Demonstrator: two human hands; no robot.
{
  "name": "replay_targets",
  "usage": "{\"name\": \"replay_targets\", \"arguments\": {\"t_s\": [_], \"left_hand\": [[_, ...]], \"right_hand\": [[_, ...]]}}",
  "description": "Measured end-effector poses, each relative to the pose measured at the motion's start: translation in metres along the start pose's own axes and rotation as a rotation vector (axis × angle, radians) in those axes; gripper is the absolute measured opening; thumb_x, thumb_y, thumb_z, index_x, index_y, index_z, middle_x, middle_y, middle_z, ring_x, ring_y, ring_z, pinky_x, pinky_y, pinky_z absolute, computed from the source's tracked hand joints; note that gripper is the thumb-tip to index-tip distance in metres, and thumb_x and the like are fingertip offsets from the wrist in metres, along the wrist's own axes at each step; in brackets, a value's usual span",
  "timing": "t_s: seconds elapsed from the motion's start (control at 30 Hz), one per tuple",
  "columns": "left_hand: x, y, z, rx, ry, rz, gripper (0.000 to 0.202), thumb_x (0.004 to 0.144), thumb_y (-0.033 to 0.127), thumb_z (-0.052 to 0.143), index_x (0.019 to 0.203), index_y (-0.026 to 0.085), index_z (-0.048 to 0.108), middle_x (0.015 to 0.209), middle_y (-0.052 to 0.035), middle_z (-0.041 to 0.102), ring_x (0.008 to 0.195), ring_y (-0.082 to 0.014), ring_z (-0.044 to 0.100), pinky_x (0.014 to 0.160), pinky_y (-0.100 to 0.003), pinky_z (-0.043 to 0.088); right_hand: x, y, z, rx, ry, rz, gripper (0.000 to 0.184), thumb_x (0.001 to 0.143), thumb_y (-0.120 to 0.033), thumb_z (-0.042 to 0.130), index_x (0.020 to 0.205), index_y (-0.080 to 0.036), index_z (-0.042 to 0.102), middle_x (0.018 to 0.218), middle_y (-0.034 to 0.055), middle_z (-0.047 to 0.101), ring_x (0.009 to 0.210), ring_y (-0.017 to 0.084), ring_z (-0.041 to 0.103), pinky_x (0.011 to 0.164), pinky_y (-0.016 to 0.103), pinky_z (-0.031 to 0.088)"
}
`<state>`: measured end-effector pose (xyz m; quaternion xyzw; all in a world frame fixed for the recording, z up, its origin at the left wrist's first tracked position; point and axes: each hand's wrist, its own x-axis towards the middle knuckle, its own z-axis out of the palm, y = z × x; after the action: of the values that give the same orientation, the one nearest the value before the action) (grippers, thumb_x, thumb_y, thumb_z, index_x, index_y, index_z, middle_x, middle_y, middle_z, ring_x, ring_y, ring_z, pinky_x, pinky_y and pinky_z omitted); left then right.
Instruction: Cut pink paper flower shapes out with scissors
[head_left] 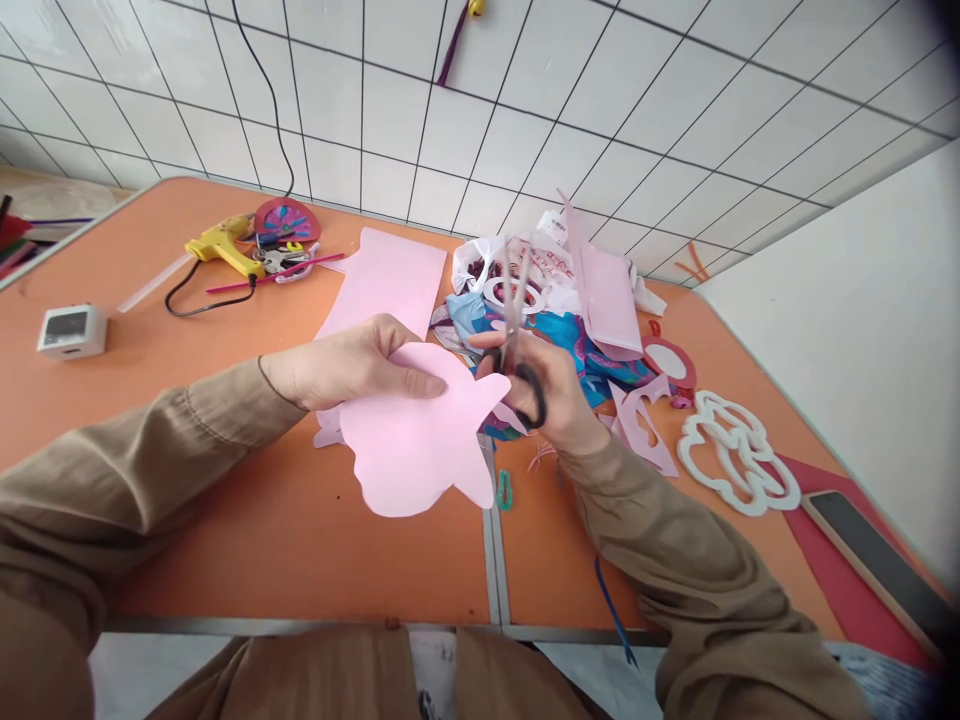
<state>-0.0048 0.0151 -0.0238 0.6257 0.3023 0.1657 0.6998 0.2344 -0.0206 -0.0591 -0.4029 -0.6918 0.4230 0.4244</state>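
My left hand (352,362) is closed on a pale pink foam cut-out (416,440) with a wavy outline, thumb on top, holding it above the orange table (225,520). My right hand (544,395) grips black-handled scissors (517,320), fingers through the loops, blades pointing up and away and blurred. The scissors sit at the cut-out's right edge. Behind it lies a larger pink sheet (386,280).
A yellow glue gun (221,245) with black cord, a round red and blue craft piece (286,220) and a small white box (71,330) lie at the left. Pink offcuts (604,295), a plastic bag (487,262), white foam outlines (731,450) and a dark tablet (874,555) lie at the right.
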Motion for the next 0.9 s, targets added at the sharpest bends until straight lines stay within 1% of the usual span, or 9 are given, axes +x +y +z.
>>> {"name": "replay_targets", "arguments": {"t_s": [0.07,0.13,0.2,0.27,0.37,0.47,0.63,0.77,0.9], "left_hand": [[0.001,-0.001,0.001,0.085,0.026,0.009,0.022,0.079,0.034,0.077,0.082,0.012,0.081,0.062,-0.0067,0.071,0.052,-0.0167,0.067,0.04,-0.018,0.047],[0.002,-0.002,0.002,0.147,0.05,0.0,0.022,0.08,0.032,0.076,0.082,0.011,0.08,0.061,-0.0062,0.07,0.05,-0.0141,0.064,0.039,-0.016,0.044],[0.003,-0.003,0.003,0.173,0.074,-0.013,0.02,0.08,0.03,0.076,0.078,0.01,0.078,0.059,-0.0055,0.068,0.048,-0.012,0.061,0.038,-0.015,0.042],[0.004,-0.003,0.003,0.161,0.088,-0.022,0.019,0.08,0.029,0.075,0.076,0.011,0.076,0.059,-0.0049,0.068,0.047,-0.0111,0.059,0.038,-0.016,0.042],[0.004,-0.004,0.004,0.122,0.081,-0.033,0.018,0.08,0.028,0.075,0.077,0.011,0.075,0.059,-0.0038,0.067,0.047,-0.0107,0.058,0.039,-0.016,0.042],[0.004,-0.005,0.004,0.111,0.091,-0.048,0.017,0.079,0.027,0.074,0.075,0.011,0.073,0.058,-0.0031,0.065,0.046,-0.0106,0.057,0.038,-0.016,0.041],[0.004,-0.002,0.007,0.081,0.107,-0.086,0.015,0.08,0.023,0.072,0.073,0.01,0.073,0.058,-0.0034,0.066,0.045,-0.0113,0.059,0.038,-0.017,0.042],[0.003,0.004,0.01,0.095,0.128,-0.12,0.015,0.082,0.021,0.071,0.073,0.009,0.074,0.056,-0.0038,0.065,0.044,-0.0112,0.059,0.037,-0.016,0.041],[0.003,0.003,0.009,0.103,0.134,-0.126,0.016,0.082,0.022,0.071,0.073,0.009,0.074,0.056,-0.0034,0.065,0.043,-0.0111,0.058,0.036,-0.016,0.04]], "right_hand": [[0.0,-0.004,-0.001,0.188,0.057,0.038,0.049,0.081,-0.06,0.07,0.113,-0.023,0.067,0.075,0.0016,0.064,0.064,0.018,0.06,0.059,0.034,0.05],[-0.001,-0.009,0.002,0.242,0.112,0.044,0.046,0.078,-0.056,0.075,0.112,-0.025,0.066,0.076,0.0009,0.064,0.069,0.018,0.062,0.06,0.033,0.051],[-0.003,-0.014,0.007,0.196,0.143,0.039,0.041,0.075,-0.042,0.08,0.11,-0.026,0.066,0.077,-0.0011,0.064,0.067,0.016,0.061,0.059,0.031,0.052],[-0.006,-0.018,0.012,0.127,0.154,0.026,0.037,0.075,-0.03,0.08,0.108,-0.027,0.065,0.075,-0.0029,0.063,0.06,0.013,0.058,0.056,0.03,0.051],[-0.009,-0.022,0.017,0.052,0.174,-0.055,0.033,0.076,-0.02,0.075,0.107,-0.027,0.065,0.071,-0.0042,0.062,0.054,0.011,0.055,0.049,0.027,0.048],[-0.01,-0.021,0.019,-0.05,0.203,-0.167,0.035,0.077,-0.013,0.069,0.108,-0.029,0.066,0.071,-0.0043,0.063,0.057,0.012,0.057,0.053,0.028,0.051],[-0.012,-0.014,0.018,-0.261,0.229,-0.369,0.043,0.076,-0.008,0.066,0.111,-0.031,0.067,0.077,-0.0019,0.067,0.068,0.017,0.064,0.069,0.038,0.057],[-0.013,-0.012,0.017,-0.337,0.224,-0.413,0.047,0.074,-0.006,0.065,0.113,-0.034,0.067,0.083,0.0006,0.068,0.071,0.02,0.065,0.067,0.04,0.056],[-0.013,-0.012,0.017,-0.354,0.22,-0.439,0.05,0.076,-0.006,0.066,0.116,-0.035,0.067,0.083,0.0002,0.068,0.071,0.021,0.064,0.066,0.04,0.056]]}}
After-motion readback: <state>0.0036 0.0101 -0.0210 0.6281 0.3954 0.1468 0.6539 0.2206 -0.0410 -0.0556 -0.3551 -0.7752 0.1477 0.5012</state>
